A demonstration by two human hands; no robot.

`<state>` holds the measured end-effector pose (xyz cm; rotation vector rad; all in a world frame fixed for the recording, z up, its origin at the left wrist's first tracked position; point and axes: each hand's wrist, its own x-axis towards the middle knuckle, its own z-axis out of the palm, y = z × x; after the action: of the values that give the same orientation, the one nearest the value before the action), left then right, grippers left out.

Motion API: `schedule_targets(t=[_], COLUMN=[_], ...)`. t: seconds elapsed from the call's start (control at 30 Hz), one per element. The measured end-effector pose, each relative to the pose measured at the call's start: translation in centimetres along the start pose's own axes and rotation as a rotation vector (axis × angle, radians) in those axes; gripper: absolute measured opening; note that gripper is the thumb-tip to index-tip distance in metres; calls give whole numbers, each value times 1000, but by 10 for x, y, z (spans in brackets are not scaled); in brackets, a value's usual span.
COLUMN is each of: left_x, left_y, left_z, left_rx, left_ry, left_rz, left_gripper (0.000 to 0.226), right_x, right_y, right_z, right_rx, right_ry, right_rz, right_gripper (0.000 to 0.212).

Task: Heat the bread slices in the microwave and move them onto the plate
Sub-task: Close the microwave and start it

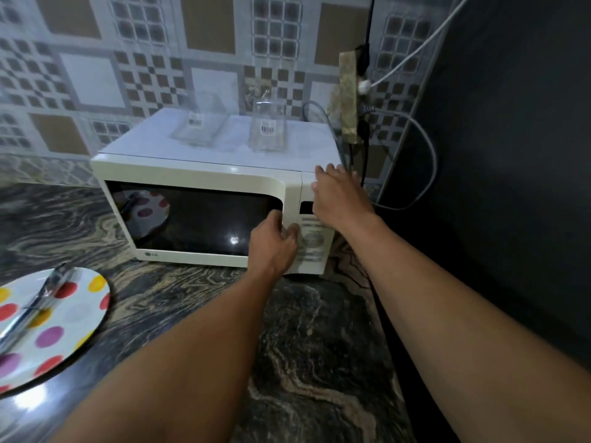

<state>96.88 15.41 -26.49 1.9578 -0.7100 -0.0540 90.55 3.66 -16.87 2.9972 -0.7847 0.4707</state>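
A cream microwave [198,174] stands on the dark marbled counter with its door closed. The dark door window mirrors the plate. My left hand [273,243] curls its fingers round the right edge of the microwave door [192,219], beside the control panel [311,241]. My right hand [339,196] lies flat with spread fingers against the upper right corner of the microwave. A white plate with coloured dots [64,318] sits at the lower left, with metal tongs [35,306] lying across it. No bread shows anywhere.
Two clear glass containers [200,123] [268,126] stand on top of the microwave. A power strip [348,97] with plugs and cables hangs on the tiled wall at right. A dark panel [511,155] fills the right side. Marbled counter [319,346] spreads in front.
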Motion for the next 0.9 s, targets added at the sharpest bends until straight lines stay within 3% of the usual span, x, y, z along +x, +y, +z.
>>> schedule_targets(t=[0.13,0.9], left_x=[7,1], left_y=[10,16], left_z=[-7,-14], left_rx=[-1,34], left_ry=[-1,-10], left_rz=[-91,-122], left_gripper=[35,44], right_x=[6,11], right_y=[-2,2], right_z=[-6,-11], right_rx=[-5,-6], right_ry=[-102,-160], right_rz=[-7,30], right_gripper=[48,47])
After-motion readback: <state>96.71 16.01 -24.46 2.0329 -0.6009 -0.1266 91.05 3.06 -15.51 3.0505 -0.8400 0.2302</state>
